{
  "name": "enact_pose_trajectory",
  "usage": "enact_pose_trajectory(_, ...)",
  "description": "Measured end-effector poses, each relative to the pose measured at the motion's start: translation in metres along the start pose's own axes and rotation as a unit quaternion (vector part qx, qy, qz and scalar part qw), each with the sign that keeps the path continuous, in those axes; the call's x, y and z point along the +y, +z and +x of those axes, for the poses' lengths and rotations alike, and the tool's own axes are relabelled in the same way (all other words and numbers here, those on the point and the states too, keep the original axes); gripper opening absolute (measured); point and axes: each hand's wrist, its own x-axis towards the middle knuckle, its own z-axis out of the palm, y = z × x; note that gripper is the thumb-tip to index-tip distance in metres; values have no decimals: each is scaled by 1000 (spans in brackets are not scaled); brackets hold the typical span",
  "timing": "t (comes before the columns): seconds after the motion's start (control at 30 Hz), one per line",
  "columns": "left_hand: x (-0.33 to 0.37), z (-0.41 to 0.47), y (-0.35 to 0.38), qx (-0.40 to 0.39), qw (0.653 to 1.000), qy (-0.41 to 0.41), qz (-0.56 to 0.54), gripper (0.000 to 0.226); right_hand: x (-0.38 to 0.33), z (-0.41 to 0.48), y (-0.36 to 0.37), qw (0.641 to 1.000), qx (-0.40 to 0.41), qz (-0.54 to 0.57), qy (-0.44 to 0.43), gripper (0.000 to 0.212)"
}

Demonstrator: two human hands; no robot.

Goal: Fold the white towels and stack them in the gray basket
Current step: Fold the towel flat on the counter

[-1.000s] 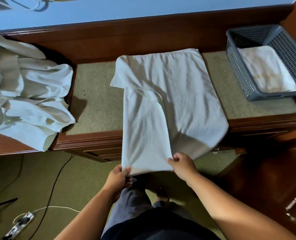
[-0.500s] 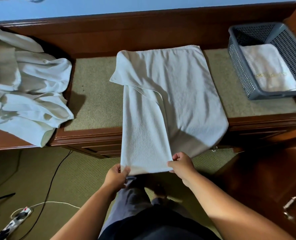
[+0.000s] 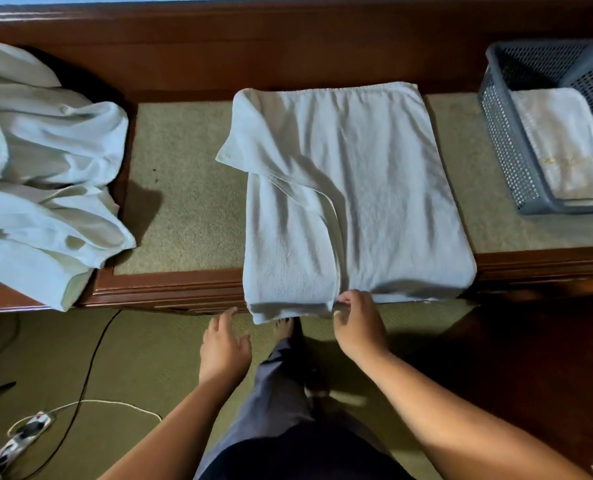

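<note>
A white towel lies partly folded on the padded bench, its left third turned over the middle and its near edge hanging a little over the bench front. My left hand hovers below the towel's near left corner, fingers spread, holding nothing. My right hand touches the near edge where the folded flap ends; whether it pinches the cloth is unclear. The gray basket stands at the right end of the bench with one folded white towel inside.
A heap of unfolded white towels lies at the left on the bench and wooden ledge. On the carpet below are a power strip with a white cord and a black cable. My leg and foot stand under the towel's edge.
The hanging towel end has been laid up onto the bench. My left hand has let go of the corner and drawn back open. The right hand stays at the edge.
</note>
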Motion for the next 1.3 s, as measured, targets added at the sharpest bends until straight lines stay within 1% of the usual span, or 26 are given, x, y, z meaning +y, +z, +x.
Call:
enact_pose_trajectory(0.07, 12, 16, -9, 37, 998, 45, 0, 51, -12, 21, 1, 996, 31, -43, -72, 28)
enact_pose_trajectory(0.1, 17, 22, -13, 51, 997, 65, -4, 49, -19, 29, 1, 993, 40, -60, -92, 33)
enact_pose_trajectory(0.17, 30, 43, -22, 56, 995, 83, -23, 45, -34, 53, 3, 989, 54, -86, -105, 48)
enact_pose_trajectory(0.3, 60, 91, -37, 27, 992, 74, -101, 44, -61, 108, 12, 986, 60, -138, -68, 85)
enact_pose_trajectory(0.37, 78, 117, -46, 11, 990, 48, -132, 45, -72, 136, 12, 987, 66, -141, -31, 93)
enact_pose_trajectory(0.43, 97, 142, -54, -16, 988, 12, -153, 49, -80, 163, 8, 986, 74, -146, -8, 95)
enact_pose_trajectory(0.5, 113, 167, -60, -35, 979, -32, -196, 50, -87, 191, 0, 986, 75, -149, -1, 95)
enact_pose_trajectory(0.57, 127, 191, -66, -38, 963, -77, -256, 44, -98, 219, -8, 987, 75, -139, -10, 92)
enact_pose_trajectory(0.67, 140, 223, -72, -60, 924, -137, -353, 36, -120, 258, -20, 983, 71, -157, -63, 86)
enact_pose_trajectory(0.77, 154, 250, -78, -64, 885, -164, -431, 35, -141, 298, -29, 980, 55, -166, -96, 80)
enact_pose_trajectory(0.83, 163, 271, -82, -62, 868, -169, -462, 44, -154, 327, -30, 990, 49, -99, -85, 70)
enact_pose_trajectory(0.9, 173, 296, -85, -62, 857, -168, -484, 54, -169, 360, -32, 998, 58, 0, -38, 54)
enact_pose_trajectory(1.0, 189, 338, -91, -66, 859, -150, -484, 51, -184, 417, -42, 990, 101, 86, 44, 37)
enact_pose_trajectory(1.07, 204, 362, -99, -72, 857, -143, -490, 49, -188, 454, -51, 989, 75, 98, 81, 32)
enact_pose_trajectory(1.17, 228, 397, -113, -86, 846, -132, -510, 52, -188, 491, -61, 986, 33, 136, 87, 34)
enact_pose_trajectory(1.23, 243, 422, -119, -100, 839, -135, -517, 53, -189, 505, -67, 985, 13, 151, 83, 32)
enact_pose_trajectory(1.27, 250, 432, -123, -105, 843, -132, -510, 50, -190, 509, -69, 987, 4, 144, 76, 31)
enact_pose_trajectory(1.3, 255, 441, -126, -108, 855, -123, -492, 47, -189, 512, -70, 988, -4, 138, 69, 30)
